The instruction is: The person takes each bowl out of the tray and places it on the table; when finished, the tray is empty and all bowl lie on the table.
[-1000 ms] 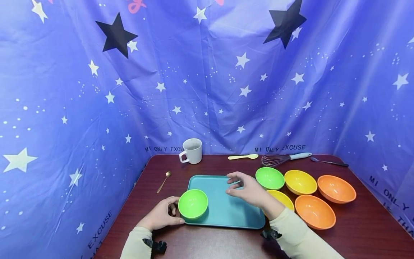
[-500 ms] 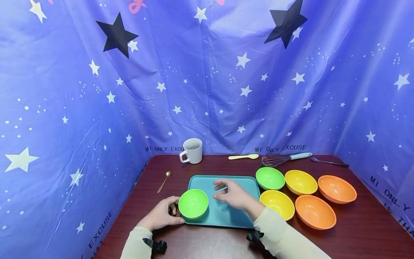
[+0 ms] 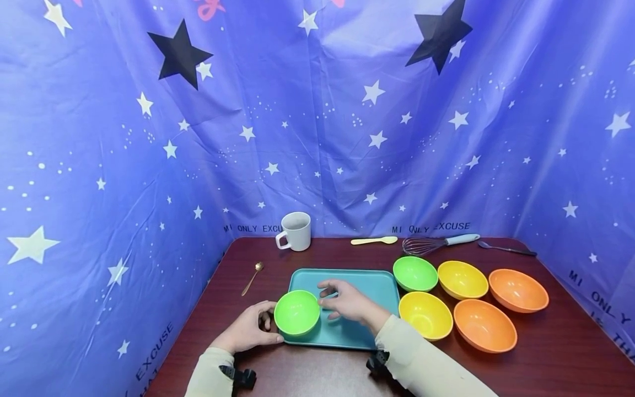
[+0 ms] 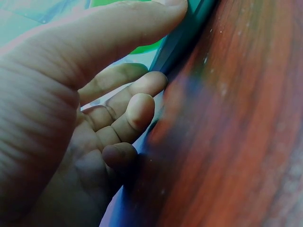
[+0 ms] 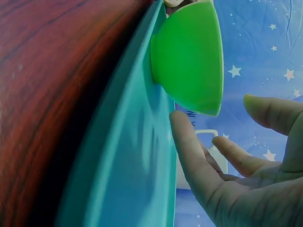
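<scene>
A light green bowl [image 3: 297, 313] stands upright on the left part of a teal tray [image 3: 364, 284]. At the tray's left edge is my left hand [image 3: 250, 328], its thumb by the rim and its fingers loosely bent beside the bowl. The left wrist view shows the thumb [image 4: 118, 28] over the tray edge, and no object in the palm. My right hand [image 3: 349, 303] hovers over the tray, just right of the bowl. In the right wrist view its fingers [image 5: 187, 142] are spread, with a small gap to the bowl [image 5: 189, 59].
Right of the tray stand another green bowl [image 3: 415, 274], two yellow bowls [image 3: 463, 279] and two orange bowls [image 3: 485, 325]. Behind lie a cream spoon [image 3: 374, 240], a whisk [image 3: 441, 242] and a dark-handled spoon [image 3: 507, 249]. A white mug [image 3: 297, 231] and gold spoon [image 3: 252, 278] are left.
My right hand has moved left across the tray, from near the bowls on the right to close beside the green bowl. The left hand and that bowl have stayed put.
</scene>
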`<state>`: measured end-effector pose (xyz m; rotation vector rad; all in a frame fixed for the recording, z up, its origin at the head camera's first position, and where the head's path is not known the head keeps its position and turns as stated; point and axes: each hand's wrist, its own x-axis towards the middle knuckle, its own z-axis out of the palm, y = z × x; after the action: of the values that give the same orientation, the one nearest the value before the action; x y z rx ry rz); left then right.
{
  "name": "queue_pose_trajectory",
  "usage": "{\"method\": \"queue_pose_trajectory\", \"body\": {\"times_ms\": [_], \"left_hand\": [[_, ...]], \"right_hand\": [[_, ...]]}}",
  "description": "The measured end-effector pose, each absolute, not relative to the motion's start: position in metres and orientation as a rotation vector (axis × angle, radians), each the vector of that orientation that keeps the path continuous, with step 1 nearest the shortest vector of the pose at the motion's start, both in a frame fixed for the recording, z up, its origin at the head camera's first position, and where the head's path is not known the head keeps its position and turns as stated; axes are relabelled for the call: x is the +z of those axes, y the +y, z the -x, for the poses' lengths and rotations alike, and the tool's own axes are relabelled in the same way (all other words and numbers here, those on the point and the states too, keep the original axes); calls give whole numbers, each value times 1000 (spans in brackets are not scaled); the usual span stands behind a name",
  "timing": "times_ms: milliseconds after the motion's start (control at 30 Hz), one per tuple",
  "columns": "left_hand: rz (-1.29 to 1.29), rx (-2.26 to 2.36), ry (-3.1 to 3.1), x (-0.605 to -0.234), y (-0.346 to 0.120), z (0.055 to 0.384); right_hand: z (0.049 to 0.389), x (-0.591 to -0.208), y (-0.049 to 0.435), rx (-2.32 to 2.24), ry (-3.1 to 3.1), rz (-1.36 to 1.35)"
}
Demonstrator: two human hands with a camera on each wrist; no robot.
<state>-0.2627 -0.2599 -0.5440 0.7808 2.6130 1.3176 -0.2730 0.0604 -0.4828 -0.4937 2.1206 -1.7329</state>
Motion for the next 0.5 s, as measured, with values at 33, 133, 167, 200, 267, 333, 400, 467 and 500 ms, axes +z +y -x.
{"method": "queue_pose_trajectory", "body": {"times_ms": [33,133,167,200,267,333,400,467,500], "left_hand": [[-783,1317,2612,-544,-260,263],[-779,1316,2611,-543,-260,262],[-775,1312,2612,-542,-260,262],[-771,1307,2614,-542,-259,263],[-754,1298,2622,-542,-259,263],[-742,1285,2635,-544,-259,264],[-726,1288,2640,-546,-259,265],[-718,1293,2640,-547,-259,265],[-718,1295,2639,-547,-259,265]], "right_hand": [[273,-483,59,-1738,2107,489],[273,-484,57,-1745,2074,472],[273,-484,56,-1744,2067,467],[273,-483,56,-1741,2063,462],[274,-483,55,-1739,2055,451],[275,-483,55,-1743,2045,446],[277,-484,54,-1751,2027,444],[278,-485,53,-1762,2005,443],[278,-486,52,-1767,1995,445]]}}
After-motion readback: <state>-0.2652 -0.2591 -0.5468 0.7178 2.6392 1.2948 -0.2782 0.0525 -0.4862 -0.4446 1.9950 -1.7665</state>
